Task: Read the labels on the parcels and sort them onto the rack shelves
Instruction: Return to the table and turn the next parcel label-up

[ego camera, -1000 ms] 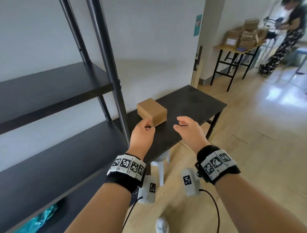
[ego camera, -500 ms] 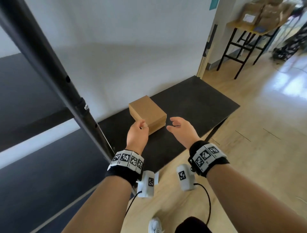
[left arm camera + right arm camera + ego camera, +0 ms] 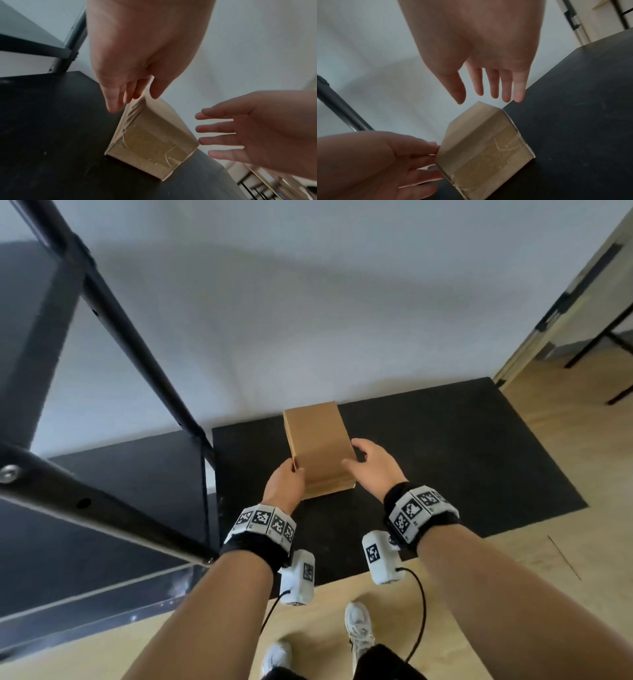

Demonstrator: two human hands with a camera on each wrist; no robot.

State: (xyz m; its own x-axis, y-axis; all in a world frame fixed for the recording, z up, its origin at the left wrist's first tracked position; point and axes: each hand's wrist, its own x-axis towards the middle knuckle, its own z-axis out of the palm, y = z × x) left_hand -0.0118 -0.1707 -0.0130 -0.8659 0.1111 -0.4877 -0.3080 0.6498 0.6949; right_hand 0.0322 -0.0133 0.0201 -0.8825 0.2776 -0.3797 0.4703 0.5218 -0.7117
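While a brown cardboard box sits on a black table against a white wall, a person's left hand touches the box's near left edge, fingers straight and loosely spread, gripping nothing. Opposite it, the right hand hovers just beside the box's right side with its fingers extended and parted, also holding nothing; contact cannot be told. Clear tape covers the box's near end, and a black rack stands left of the table.
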